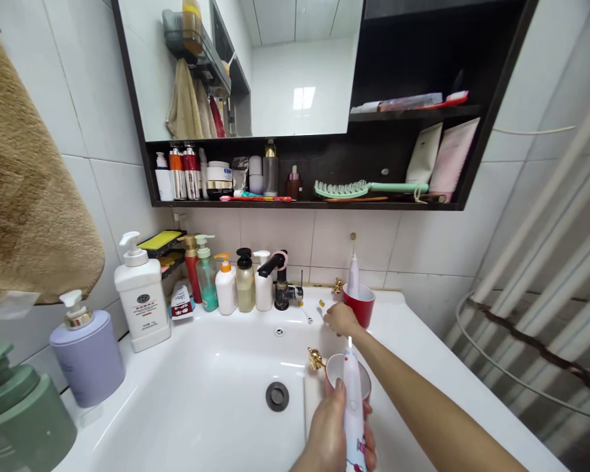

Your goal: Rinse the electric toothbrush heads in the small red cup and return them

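In my left hand (325, 429) is a white electric toothbrush handle (354, 400) with coloured pictures near its base. The handle stands upright, and its thin metal shaft is bare at the top. My right hand (343, 320) reaches to the back rim of the sink, fingers pinched on a small toothbrush head (322, 304). To its left, a second toothbrush head (306, 314) lies on the rim by the faucet. Behind my left hand is a red cup (328, 373) with a gold handle. Another red cup (358, 311), beyond my right hand, holds an electric toothbrush (354, 275) with its head on.
A black faucet (281, 282) rises behind the white sink (201, 393). Several pump bottles (227, 288) line the back left rim. Overhead hangs a dark mirror cabinet (324, 204) with toiletries and a green hairbrush (344, 190). White pipes (535, 262) run along the right.
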The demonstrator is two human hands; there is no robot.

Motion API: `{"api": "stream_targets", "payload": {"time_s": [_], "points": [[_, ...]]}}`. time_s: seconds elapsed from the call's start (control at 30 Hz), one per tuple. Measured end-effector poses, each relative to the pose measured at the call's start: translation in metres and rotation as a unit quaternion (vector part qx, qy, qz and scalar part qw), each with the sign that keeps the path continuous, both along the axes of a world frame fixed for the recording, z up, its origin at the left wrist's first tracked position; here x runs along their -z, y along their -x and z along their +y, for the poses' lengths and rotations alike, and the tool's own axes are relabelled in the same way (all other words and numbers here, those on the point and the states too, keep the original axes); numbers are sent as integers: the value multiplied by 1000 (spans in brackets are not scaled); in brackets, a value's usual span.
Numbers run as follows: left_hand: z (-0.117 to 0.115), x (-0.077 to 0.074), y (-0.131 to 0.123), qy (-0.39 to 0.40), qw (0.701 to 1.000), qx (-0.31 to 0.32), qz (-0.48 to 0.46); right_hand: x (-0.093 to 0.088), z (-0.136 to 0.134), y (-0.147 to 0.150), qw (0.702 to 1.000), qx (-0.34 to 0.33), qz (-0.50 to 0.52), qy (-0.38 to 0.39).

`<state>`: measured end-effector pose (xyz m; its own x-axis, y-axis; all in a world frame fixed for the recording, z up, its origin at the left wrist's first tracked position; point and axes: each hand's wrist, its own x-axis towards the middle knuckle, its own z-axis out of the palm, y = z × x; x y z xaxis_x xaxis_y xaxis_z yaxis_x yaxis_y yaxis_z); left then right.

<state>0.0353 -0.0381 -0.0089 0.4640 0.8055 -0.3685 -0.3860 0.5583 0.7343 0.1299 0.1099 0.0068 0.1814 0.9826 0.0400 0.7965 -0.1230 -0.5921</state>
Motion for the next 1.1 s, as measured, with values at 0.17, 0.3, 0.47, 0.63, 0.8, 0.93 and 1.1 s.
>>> {"api": "stream_targets", "payload": {"time_s": [0.17,0.3,0.47,0.63,0.8,0.93,1.1], "points": [[-11,0,-1,-29,998,56,-3,-24,-74,-24,985,-12,168,-24],[-23,4,-3,-81,992,93,4,-26,-118,-39,892,-24,447,-65],[-26,11,-6,-124,986,112,5,-21,-129,-38,764,-20,644,-41],[-22,13,-7,-103,991,90,14,-23,-131,-31,758,-40,651,-27],[-22,11,-6,-99,991,92,13,-24,-134,-28,771,-28,635,-45],[-22,10,-6,-80,992,102,4,-22,-133,-25,766,-35,640,-55],[-20,11,-4,-50,988,138,-37,-18,-132,-22,764,-58,640,-65]]}}
